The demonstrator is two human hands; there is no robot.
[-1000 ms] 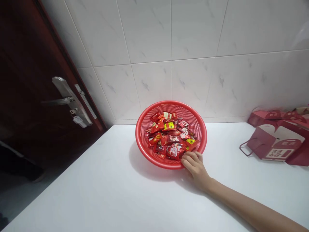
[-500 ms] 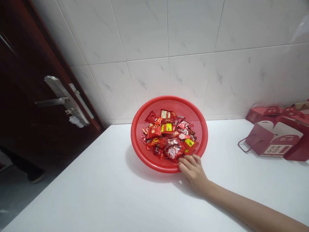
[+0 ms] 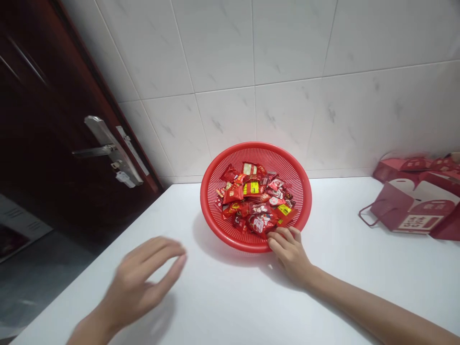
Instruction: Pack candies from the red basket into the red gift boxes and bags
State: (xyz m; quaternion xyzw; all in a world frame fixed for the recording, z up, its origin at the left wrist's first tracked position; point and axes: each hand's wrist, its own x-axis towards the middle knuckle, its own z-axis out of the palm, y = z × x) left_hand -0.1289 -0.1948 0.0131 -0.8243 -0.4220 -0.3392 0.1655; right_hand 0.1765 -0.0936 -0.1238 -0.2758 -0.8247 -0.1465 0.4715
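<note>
A round red plastic basket (image 3: 309, 191) with a perforated wall stands on the white table, near the tiled wall. Red-wrapped packets (image 3: 258, 211), some with yellow labels, lie heaped inside it. My right hand (image 3: 289, 249) grips the basket's near right rim, its fingers curled over the edge. To the left of the basket, my left hand (image 3: 143, 280) hangs over the table, slightly blurred. Its thumb and fingers are apart, with nothing between them, and it does not touch the basket.
Red and white paper boxes (image 3: 413, 203) with handles stand at the table's right end, against the wall. A dark red door (image 3: 46, 124) with a metal handle (image 3: 113, 151) is at the left, beyond the edge of the white table (image 3: 201, 297).
My left hand has come into view from the lower left. My right hand stays on the basket rim. The view has shifted a little, and the person's leg and shoe at the left are gone from view.
</note>
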